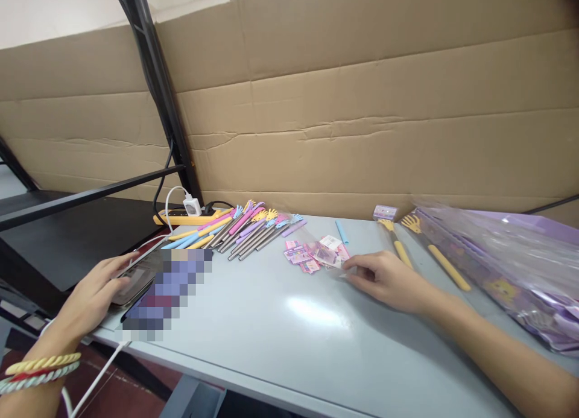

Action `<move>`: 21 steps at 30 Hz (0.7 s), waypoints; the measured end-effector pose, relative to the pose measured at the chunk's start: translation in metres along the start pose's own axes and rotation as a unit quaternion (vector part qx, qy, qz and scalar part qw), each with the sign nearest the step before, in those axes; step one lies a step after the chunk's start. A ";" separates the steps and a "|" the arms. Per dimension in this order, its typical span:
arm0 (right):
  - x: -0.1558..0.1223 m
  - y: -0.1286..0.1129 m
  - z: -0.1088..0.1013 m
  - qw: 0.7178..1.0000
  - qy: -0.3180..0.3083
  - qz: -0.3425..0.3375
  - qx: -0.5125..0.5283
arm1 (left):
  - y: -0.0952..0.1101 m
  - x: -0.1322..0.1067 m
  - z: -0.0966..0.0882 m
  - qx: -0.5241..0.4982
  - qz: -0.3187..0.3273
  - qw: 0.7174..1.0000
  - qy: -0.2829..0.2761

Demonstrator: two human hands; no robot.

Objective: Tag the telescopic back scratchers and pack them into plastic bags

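Observation:
At the left table edge, my left hand [93, 294] is closed on a dark phone [138, 278], thumb over its face and fingers along its far side. A second phone with a blurred screen [165, 294] lies beside it. My right hand [384, 279] rests on the table, thumb and forefinger pinching the edge of a small clear plastic bag [337, 264]. Under and around the bag are several pink and purple printed cards [298, 253]. Two yellow hand-shaped back scratchers [447, 267] lie beyond my right wrist, at least one apparently in clear wrapping.
Several colourful back scratchers with metal rods [253, 231] are heaped at the back. Behind them sits a yellow power strip [181, 217] with a white charger [192, 205]. A large purple plastic package [502, 273] covers the right side. Cardboard [362, 104] walls the rear; a black post [156, 86] rises left.

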State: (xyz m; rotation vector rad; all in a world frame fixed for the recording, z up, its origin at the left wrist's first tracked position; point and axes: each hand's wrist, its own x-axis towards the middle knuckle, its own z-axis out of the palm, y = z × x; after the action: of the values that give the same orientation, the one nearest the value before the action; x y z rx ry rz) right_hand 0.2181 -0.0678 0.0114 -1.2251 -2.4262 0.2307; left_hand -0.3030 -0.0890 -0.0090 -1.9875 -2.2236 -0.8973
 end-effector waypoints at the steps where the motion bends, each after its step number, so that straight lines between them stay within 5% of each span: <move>1: 0.000 0.000 0.000 1.000 -0.001 0.000 0.000 | 0.000 0.000 0.000 -0.015 -0.015 1.000 0.013; 8: 0.000 0.001 0.001 1.000 -0.010 0.007 -0.005 | 0.006 -0.007 -0.002 -0.135 -0.090 0.986 0.036; 14: 0.000 0.001 0.002 1.000 -0.006 0.002 0.002 | 0.011 -0.007 -0.005 -0.147 -0.081 0.985 0.050; 21: 0.000 0.005 0.003 1.000 -0.004 -0.001 -0.015 | -0.006 -0.007 -0.002 -0.189 -0.079 0.977 0.058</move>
State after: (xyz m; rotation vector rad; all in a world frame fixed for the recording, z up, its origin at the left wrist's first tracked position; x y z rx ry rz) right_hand 0.2203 -0.0647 0.0074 -1.2378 -2.4453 0.2004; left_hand -0.3074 -0.0965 -0.0123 -1.8422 -2.3100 -1.5136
